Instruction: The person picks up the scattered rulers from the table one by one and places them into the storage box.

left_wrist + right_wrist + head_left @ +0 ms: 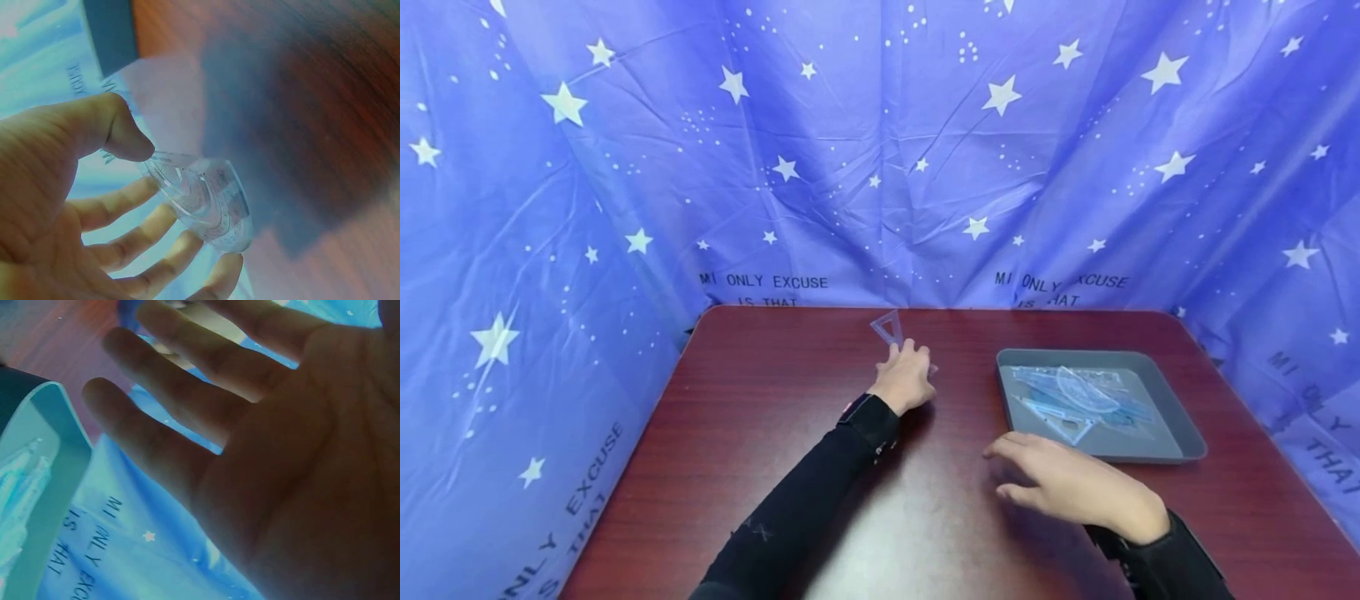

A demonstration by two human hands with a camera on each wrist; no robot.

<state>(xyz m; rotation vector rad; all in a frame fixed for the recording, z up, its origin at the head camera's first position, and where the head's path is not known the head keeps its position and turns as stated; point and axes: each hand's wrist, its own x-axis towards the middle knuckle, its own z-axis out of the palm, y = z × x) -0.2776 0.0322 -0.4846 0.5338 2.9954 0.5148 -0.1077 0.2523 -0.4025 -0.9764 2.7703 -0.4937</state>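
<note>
My left hand [906, 379] reaches over the far middle of the table. In the left wrist view, its thumb and fingers pinch a clear plastic protractor [215, 203] with curved markings. A small clear set square [887, 327] shows just past the left fingertips in the head view. Nearer to me, my right hand [1067, 483] hovers at the front left corner of a grey tray [1176, 450], its fingers extended and holding nothing. Inside the tray lie several clear and bluish drawing tools, among them a protractor [1084, 392] and a set square [1067, 427].
A reddish-brown wooden table [760, 375] lies under everything, the tray on its right side. Blue curtains [880, 167] with white stars and printed words hang close behind the table and along both sides.
</note>
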